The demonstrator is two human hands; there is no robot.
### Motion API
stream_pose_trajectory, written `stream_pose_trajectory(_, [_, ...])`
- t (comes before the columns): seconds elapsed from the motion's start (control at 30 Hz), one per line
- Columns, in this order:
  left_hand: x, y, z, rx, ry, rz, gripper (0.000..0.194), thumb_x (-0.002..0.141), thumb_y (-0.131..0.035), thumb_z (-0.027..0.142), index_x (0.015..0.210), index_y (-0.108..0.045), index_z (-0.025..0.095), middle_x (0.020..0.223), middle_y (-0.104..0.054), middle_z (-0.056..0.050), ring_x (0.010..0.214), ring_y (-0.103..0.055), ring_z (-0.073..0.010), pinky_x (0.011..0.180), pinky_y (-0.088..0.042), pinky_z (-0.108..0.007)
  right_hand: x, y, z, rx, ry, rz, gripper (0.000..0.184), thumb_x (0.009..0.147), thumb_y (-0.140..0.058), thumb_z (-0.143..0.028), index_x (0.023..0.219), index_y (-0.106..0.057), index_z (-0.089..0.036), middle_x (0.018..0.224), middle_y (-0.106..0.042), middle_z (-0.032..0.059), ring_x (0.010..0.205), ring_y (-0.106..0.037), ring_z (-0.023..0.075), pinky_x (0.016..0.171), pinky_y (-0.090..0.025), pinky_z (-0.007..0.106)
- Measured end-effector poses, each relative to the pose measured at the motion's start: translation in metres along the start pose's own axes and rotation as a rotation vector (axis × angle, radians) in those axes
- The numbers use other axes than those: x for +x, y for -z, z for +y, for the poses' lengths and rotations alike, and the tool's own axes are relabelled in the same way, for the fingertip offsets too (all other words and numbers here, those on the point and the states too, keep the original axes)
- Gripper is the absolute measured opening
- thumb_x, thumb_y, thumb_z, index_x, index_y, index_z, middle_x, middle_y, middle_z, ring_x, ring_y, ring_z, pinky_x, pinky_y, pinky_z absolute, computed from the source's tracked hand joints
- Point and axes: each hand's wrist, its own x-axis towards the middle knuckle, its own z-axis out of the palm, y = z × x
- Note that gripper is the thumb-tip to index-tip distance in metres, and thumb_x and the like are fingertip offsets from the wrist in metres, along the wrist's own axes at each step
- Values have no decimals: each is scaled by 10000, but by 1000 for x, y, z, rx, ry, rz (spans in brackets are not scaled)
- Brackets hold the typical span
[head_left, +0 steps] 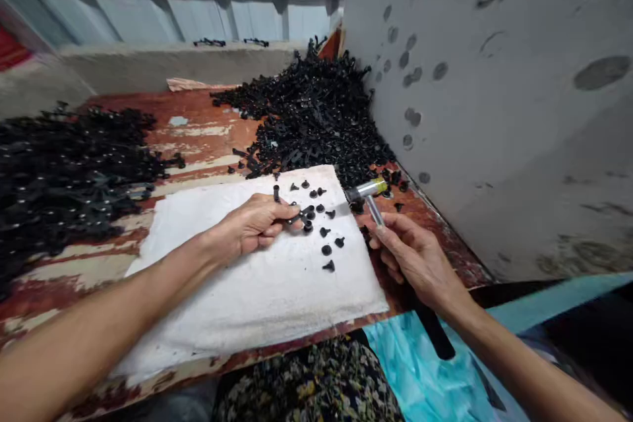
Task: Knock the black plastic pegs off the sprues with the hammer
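Note:
My left hand [257, 221] pinches a small black plastic part [299, 215] between thumb and fingers, above a white cloth [237, 303]. The grip covers part of its shape. My right hand [415, 256] is closed round the metal shaft of a small hammer [368, 190] with a silver head and a yellow, clear-looking face. The hammer's black handle end [438, 336] sticks out below the palm. Its head is raised beside the cloth's right edge. Several loose black mushroom-shaped pieces [326, 250] lie scattered on the cloth between my hands, some upright, some on their sides.
A large heap of black parts [316, 112] fills the back of the worn red table [198, 138]. Another black pile [64, 178] lies at left. A grey spotted panel [494, 112] stands along the right side. Turquoise plastic sheeting [420, 369] hangs at front right.

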Motion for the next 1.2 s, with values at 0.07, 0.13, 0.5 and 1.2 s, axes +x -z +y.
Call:
stream_pose_trajectory(0.07, [2,-2,0,13,5,7,254,853,-606,87,618,-514,113,583,-654,-51,274,-229,10,254,-144,-112,-1,-1,0,12,-6,-8,480,742,-689,-540,1013,-600,-154,618,-517,-78,351,-326,28,314,-220,174])
stream_pose_trajectory(0.13, [3,-3,0,22,9,13,263,855,-603,91,607,-516,110,577,-650,-50,273,-228,11,254,-145,-114,-2,-1,0,17,-11,-13,453,745,-688,-532,992,-602,-162,615,-520,-75,354,-323,29,316,-223,174])
stream_pose_trajectory(0.5, [5,-5,1,27,18,2,289,856,-598,93,575,-532,90,532,-629,-42,263,-231,16,261,-133,-115,-1,0,0,9,-39,-15,419,753,-692,-511,987,-613,-173,642,-530,-60,382,-342,35,325,-241,168])
stream_pose_trajectory(1.2, [8,-7,12,258,30,99,200,810,-614,115,623,-544,134,523,-637,-30,276,-253,-19,263,-141,-150,4,-9,-5,-808,916,-76,541,914,-386,-60,1441,-470,-150,1037,-704,113,882,-680,197,769,-583,325])
